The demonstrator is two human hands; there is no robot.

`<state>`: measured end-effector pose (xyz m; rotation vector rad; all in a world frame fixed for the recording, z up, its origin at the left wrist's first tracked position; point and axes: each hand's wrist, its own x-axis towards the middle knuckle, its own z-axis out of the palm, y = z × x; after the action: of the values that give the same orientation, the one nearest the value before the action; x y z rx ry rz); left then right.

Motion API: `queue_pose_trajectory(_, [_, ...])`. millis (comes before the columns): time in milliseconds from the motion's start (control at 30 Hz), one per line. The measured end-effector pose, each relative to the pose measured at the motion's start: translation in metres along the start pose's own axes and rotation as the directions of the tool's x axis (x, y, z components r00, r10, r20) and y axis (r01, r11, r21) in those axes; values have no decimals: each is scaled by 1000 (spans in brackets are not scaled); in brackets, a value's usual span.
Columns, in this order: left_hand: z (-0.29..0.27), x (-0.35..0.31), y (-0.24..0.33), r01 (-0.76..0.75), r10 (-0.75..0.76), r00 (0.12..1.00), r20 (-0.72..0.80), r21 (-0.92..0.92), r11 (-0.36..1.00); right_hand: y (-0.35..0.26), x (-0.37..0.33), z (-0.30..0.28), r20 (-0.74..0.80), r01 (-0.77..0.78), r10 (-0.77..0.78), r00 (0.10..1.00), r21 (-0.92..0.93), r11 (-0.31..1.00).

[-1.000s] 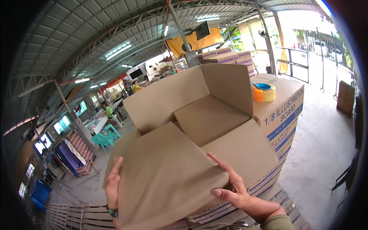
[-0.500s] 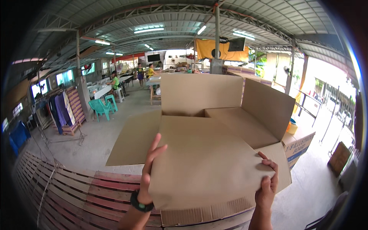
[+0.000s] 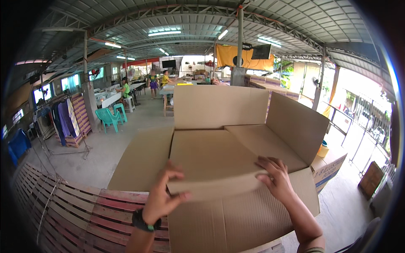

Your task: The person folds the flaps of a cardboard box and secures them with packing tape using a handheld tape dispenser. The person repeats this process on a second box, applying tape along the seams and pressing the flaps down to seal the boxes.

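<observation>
A large brown cardboard box [image 3: 249,211] stands before me with its flaps folded outward. Inside its opening lies a smaller flat-topped brown cardboard piece [image 3: 206,152]; whether it is a closed carton or a folded sheet, I cannot tell. My left hand [image 3: 162,194], with a dark watch on the wrist, is at the piece's near left corner, fingers on top and thumb at the front. My right hand [image 3: 276,177] curls over its near right part, thumb in front of the fingers. The fingertips of both hands are slightly blurred.
Slatted wooden pallets [image 3: 84,211] spread at the lower left. A printed carton [image 3: 331,170] stands at right, with a yellow container [image 3: 323,149] by it. Green plastic chairs [image 3: 109,119] and a clothes rack [image 3: 63,120] are farther left. Several people work at tables behind.
The cardboard piece has moved down and away from me into the large box, uncovering more of the near flap. My right hand has shifted left and up from the piece's right edge.
</observation>
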<state>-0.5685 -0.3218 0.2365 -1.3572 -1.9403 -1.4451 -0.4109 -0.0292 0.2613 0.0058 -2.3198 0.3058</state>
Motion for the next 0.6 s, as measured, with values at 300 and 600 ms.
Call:
queue_pose_trajectory(300, [16,6,-33,77,-89,996,25,322,944,24,-3,37,200,37,-56,978,96,995])
queue_pose_trajectory(600, [11,-2,-28,-100,-33,960,278,450,887,15,1,39,332,200,-184,925,-15,980])
